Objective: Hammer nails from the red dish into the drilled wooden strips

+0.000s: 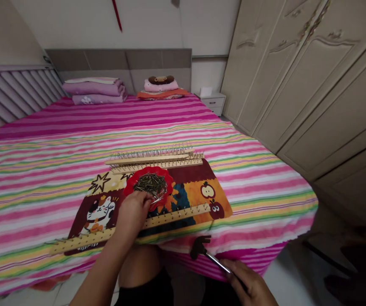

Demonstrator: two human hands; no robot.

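My left hand reaches into a red scalloped bowl heaped with loose nails. Its fingers are drawn together at the near edge of the heap, and what they pinch is hidden. Wrapped around the handle of a claw hammer is my right hand, low at the bed's front edge, the hammer's head pointing up and left. Under my left forearm runs a long wooden strip, with nails standing in its right part and a row of small dark marks along its side.
A patterned mat lies beneath the bowl on the striped bedspread. Behind the bowl, wooden strips bristle with upright nails. Folded bedding sits by the headboard, and a wardrobe stands at right.
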